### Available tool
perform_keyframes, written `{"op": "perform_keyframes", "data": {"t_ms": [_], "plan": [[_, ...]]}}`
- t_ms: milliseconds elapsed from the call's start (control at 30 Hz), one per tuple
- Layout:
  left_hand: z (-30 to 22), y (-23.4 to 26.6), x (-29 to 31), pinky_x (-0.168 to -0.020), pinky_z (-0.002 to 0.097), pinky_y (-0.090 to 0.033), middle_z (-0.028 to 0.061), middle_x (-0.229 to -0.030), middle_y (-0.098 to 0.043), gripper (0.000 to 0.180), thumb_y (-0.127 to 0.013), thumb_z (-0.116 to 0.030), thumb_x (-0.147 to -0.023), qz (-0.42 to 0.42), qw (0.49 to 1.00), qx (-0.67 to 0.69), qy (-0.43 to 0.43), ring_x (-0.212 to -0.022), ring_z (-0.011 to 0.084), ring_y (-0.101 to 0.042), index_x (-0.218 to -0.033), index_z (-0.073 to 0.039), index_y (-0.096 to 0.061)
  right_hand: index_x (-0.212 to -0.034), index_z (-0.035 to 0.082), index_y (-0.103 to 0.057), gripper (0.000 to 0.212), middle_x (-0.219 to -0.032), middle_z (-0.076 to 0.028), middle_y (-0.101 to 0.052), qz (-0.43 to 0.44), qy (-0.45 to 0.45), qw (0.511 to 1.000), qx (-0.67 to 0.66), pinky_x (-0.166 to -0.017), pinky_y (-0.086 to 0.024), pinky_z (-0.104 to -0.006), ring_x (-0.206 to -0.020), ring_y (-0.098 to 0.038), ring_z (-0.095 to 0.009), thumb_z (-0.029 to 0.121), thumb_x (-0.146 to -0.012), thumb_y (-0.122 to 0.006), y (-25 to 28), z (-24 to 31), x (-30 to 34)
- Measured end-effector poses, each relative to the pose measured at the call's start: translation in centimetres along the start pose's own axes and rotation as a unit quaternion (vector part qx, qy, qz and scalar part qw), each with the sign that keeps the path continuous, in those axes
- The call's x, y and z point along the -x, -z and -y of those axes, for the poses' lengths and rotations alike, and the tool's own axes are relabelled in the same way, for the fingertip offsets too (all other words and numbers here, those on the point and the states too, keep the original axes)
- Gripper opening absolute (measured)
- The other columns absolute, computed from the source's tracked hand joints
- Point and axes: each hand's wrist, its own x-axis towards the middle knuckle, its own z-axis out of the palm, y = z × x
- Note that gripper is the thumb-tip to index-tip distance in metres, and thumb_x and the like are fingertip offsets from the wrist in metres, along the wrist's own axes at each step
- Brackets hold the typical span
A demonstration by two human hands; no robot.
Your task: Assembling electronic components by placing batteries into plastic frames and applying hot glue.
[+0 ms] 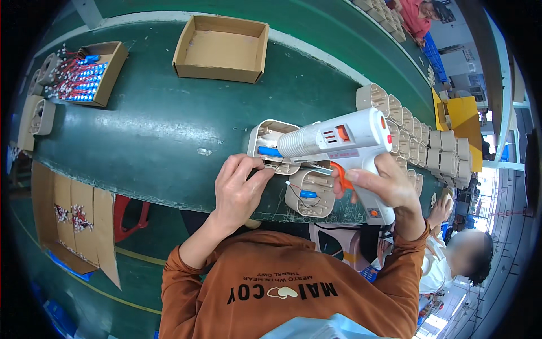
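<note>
Head view: right hand (389, 183) wrapped round the glue gun (333, 138), over the beige housing (257, 133); left hand (240, 183) curled at the housing's near edge, hold unclear. Blue cell (269, 151) inside the housing; over-squeezing the trigger (340, 170) could scald the left hand!

white glue gun (333, 139) pointing left | open beige housing (265, 133) | blue cell (269, 151) inside

On your green table (158, 141) sit a shallow cardboard box (217, 72), a second box (114, 76) of blue batteries (93, 79), beige cases (319, 210) before you and stacked cases (401, 116) at right
</note>
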Motion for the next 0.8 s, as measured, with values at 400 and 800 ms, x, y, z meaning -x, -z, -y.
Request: {"op": "perform_keyframes", "data": {"t_ms": [400,800], "plan": [[-2.4,1.2,0.6,-0.087,0.0432,-0.042,0.0078,-0.108,-0.062,0.030,-0.076,-0.001,-0.067,-0.047,0.996,-0.070,0.035,-0.101,0.0286,-0.055,-0.095,-0.008,-0.070,-0.102,-0.006,-0.061,0.035,-0.084,-0.012,-0.067,0.020,0.024,1.000,0.003,-0.062,-0.053,-0.0290,-0.075,-0.065,-0.017,0.028,-0.094,-0.059,-0.7,-0.9,-0.7],[-8.5,1.8,-0.3,-0.078,0.0336,-0.054,0.0120,-0.097,-0.069,0.026,-0.074,0.002,-0.071,0.150,0.925,0.330,0.115,-0.084,0.0236,-0.068,-0.097,0.000,-0.069,-0.120,-0.006,-0.051,0.061,-0.106,-0.019,-0.064,-0.089,0.227,0.928,-0.282,-0.082,-0.055,-0.0360,-0.094,-0.066,-0.025,0.044,-0.087,-0.059,-4.7,-5.4,0.9]]}}
